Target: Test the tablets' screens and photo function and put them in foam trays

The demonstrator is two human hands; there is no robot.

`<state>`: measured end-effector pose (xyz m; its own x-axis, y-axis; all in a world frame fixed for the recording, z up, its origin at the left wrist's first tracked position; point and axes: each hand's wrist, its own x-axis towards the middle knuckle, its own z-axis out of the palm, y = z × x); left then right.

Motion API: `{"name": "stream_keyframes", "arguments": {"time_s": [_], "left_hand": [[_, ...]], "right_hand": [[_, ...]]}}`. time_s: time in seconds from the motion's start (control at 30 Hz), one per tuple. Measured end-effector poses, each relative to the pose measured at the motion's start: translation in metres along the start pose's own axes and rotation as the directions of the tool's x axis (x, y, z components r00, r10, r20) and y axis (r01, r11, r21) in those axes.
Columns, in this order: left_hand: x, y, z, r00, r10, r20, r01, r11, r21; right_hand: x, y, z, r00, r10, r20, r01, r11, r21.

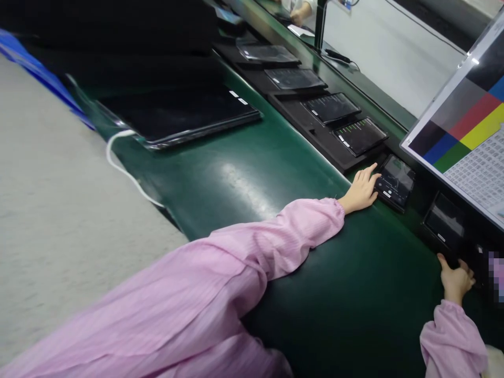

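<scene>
Risk sits with the phone (395,181) at the belt's (252,178) far edge, which the left hand (360,191) only touches with spread, empty fingers and could nudge askew, while the right hand (457,281), curled nearer along that edge, grips something I cannot make out.

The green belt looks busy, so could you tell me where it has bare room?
The green belt is bare between the large dark panel and the left hand. The far edge is crowded with small lit screens.
</scene>
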<state>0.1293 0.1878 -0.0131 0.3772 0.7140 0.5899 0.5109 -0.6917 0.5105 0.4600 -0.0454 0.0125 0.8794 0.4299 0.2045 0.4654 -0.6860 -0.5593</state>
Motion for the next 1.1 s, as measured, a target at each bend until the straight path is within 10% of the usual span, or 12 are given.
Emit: {"name": "stream_keyframes", "arguments": {"time_s": [0.27,0.53,0.9,1.1], "left_hand": [[-0.004,0.005,-0.008,0.998,0.057,0.003,-0.057,0.994,-0.098],[-0.02,0.019,-0.012,0.989,0.142,0.038,-0.134,0.977,-0.166],[-0.057,0.035,-0.029,0.963,0.246,0.106,-0.193,0.913,-0.36],[-0.073,0.046,-0.043,0.956,0.261,0.133,-0.175,0.873,-0.455]], "right_hand": [[0.022,-0.018,0.009,0.993,0.084,0.088,-0.121,0.774,0.622],[0.018,-0.024,0.004,0.983,0.152,0.1,-0.167,0.532,0.83],[-0.023,0.003,-0.028,0.986,0.168,0.017,-0.115,0.592,0.798],[-0.094,0.026,-0.063,0.991,0.129,0.031,-0.104,0.616,0.781]]}}
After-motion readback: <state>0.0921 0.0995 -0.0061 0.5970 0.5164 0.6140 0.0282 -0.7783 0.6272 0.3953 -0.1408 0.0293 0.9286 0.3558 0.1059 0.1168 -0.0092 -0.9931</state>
